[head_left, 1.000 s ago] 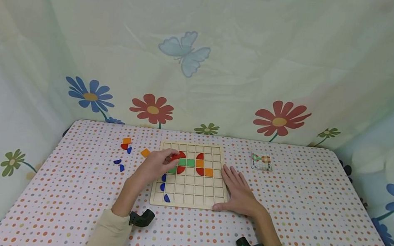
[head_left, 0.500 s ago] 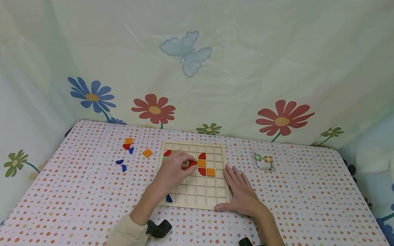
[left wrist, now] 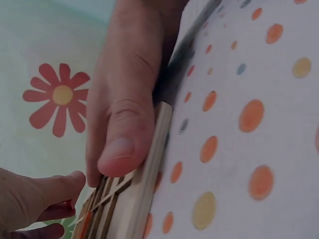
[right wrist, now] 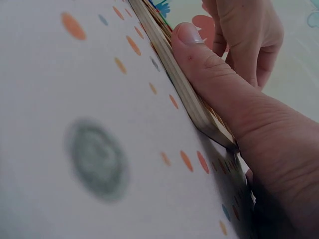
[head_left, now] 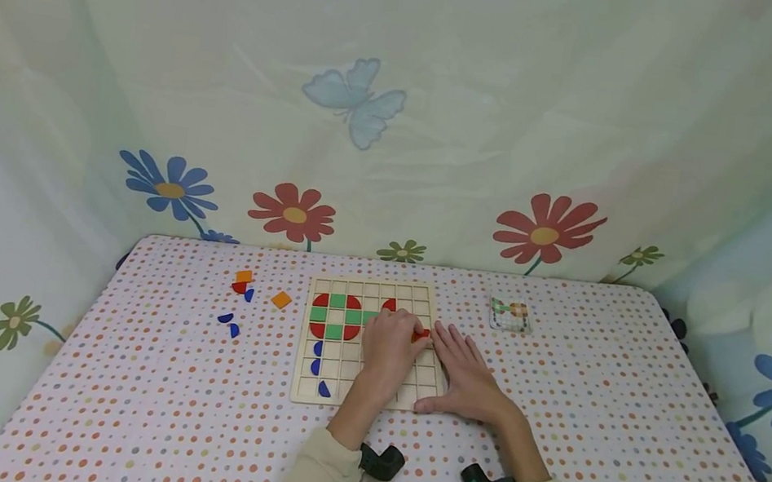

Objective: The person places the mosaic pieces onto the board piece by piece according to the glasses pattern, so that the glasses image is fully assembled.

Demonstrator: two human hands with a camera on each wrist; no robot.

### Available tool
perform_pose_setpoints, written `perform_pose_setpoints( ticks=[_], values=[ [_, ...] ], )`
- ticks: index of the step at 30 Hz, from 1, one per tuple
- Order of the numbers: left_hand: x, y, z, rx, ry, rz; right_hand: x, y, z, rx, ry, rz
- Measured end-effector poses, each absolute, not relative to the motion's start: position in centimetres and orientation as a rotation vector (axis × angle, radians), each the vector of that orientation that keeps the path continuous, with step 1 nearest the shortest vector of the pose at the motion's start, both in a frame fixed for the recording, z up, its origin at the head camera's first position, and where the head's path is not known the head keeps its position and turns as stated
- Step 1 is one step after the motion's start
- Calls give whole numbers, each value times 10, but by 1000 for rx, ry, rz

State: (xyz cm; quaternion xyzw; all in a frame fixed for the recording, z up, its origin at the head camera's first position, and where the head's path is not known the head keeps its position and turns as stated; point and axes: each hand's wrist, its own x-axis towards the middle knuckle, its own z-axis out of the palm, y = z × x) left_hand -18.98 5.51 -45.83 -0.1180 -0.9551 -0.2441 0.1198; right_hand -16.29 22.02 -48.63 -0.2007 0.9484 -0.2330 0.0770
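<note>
Wooden grid board [head_left: 364, 398]: lies flat on the dotted tablecloth [head_left: 625, 439], centre of the head view. Its upper left corner now shows a finished block of red quarter-circles and green squares [head_left: 335, 315], which the left hand covered half a second ago. Three blue pieces [head_left: 318, 365] sit in the board's lower left column. A red quarter-circle [head_left: 389, 304] shows just above the left hand.

Left hand [head_left: 389, 348]: has moved from the board's upper left to its right-hand middle over the last second. Its fingers are curled and pinch a small red piece [head_left: 421, 332] at their tips, over the cells near the board's right edge and just beside the right hand's fingertips. The orange pieces seen there earlier are now hidden under this hand.

Right hand [head_left: 468, 380]: unchanged in place, flat with straight fingers along the board's right edge, thumb pressed against the lower right corner. The wrist views confirm the thumb [right wrist: 199, 55] lying on the board's rim [left wrist: 152, 169].

Loose pieces: orange squares [head_left: 280, 299] and blue and red bits [head_left: 240, 286], left of the board, as before.

Pattern card [head_left: 511, 314]: upper right of the board, well apart from it.
</note>
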Motion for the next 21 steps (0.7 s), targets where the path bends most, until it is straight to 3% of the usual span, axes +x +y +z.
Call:
perform_pose_setpoints(
  ticks=[21],
  values=[
    [-195, 59, -468, -386, -2822, -580, -163, 218, -483, -543, 2854, -669]
  ],
)
